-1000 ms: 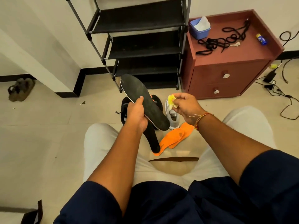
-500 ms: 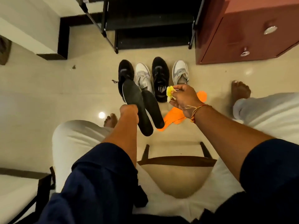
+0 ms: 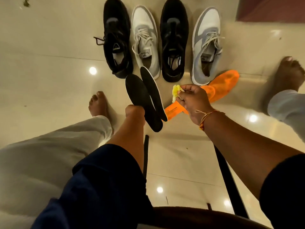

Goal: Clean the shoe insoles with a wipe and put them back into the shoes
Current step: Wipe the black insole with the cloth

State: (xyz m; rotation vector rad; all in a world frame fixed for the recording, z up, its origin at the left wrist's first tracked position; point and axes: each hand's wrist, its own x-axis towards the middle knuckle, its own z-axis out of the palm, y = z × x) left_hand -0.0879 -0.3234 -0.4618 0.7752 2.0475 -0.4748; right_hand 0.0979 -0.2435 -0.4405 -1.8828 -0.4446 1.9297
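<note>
My left hand [image 3: 134, 113] grips a black insole [image 3: 140, 98] low over the floor, its toe end pointing at the shoes. A second black insole [image 3: 152, 93] with a white edge lies just right of it on the tiles. My right hand [image 3: 192, 100] pinches a crumpled yellow wipe [image 3: 175, 93]. Beneath that hand lie two orange insoles [image 3: 221, 85], overlapping. Ahead stand two black shoes [image 3: 118, 40] [image 3: 174, 38] and two white-grey shoes [image 3: 145, 35] [image 3: 206, 45], alternating in a row with heels towards me.
My bare feet [image 3: 99, 103] [image 3: 290, 71] rest on the glossy cream floor tiles either side of the shoes. A chair's dark legs [image 3: 146, 154] and seat edge [image 3: 198, 215] sit below me. A red-brown cabinet corner [image 3: 270, 9] is at the top right.
My head has tilted down and closer to the floor. My left hand has lowered the black insole from chest height to beside the other black insole. The right hand keeps the wipe.
</note>
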